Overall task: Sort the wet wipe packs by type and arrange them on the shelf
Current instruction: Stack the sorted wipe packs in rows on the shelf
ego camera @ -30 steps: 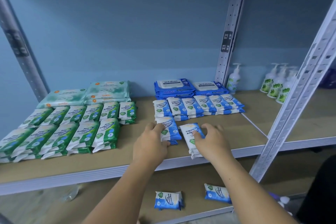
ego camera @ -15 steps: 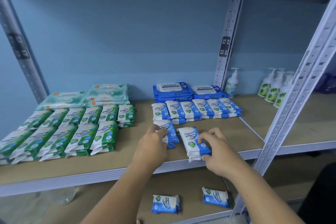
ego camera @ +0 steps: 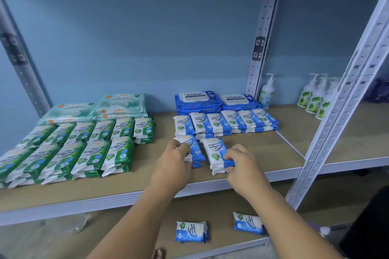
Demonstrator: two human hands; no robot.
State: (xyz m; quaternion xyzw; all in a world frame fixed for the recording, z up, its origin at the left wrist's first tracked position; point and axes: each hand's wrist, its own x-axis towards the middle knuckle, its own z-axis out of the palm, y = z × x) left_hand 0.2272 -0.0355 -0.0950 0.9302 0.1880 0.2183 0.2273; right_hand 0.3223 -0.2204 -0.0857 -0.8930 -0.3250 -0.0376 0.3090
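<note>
1. The middle shelf [ego camera: 263, 149] is a brown board with a pale metal edge. Most of the wet wipe packs lie on it.
2. The left hand [ego camera: 172, 166] reaches to the front of the middle shelf. Its fingers curl over the left blue stack [ego camera: 195, 150], a small pile of blue and white "Fragrance Free" packs.
3. The right hand [ego camera: 244, 168] is at the front of the middle shelf too. Its thumb and fingers pinch the near corner of the right blue stack [ego camera: 213, 151].
4. The two hands are apart, each one on its own stack.
5. The two stacks lie side by side. There seems to be a thin gap between them, but it is hard to be sure.
6. Farther back on the middle shelf is a row of small blue packs [ego camera: 225, 123], six piles set side by side.
7. At the very back of the middle shelf are the big blue antabax packs [ego camera: 197, 101], in two piles.
8. On the left part of the middle shelf the green Pine packs [ego camera: 84, 149] lie in two rows. The big pale green guardian packs [ego camera: 117, 105] sit at the back.
9. Under the middle shelf, on the lower board [ego camera: 130, 227], lie two loose blue packs [ego camera: 190, 231], well apart.
10. Past the right end of the middle shelf stand white pump bottles [ego camera: 315, 96] with green labels.
</note>
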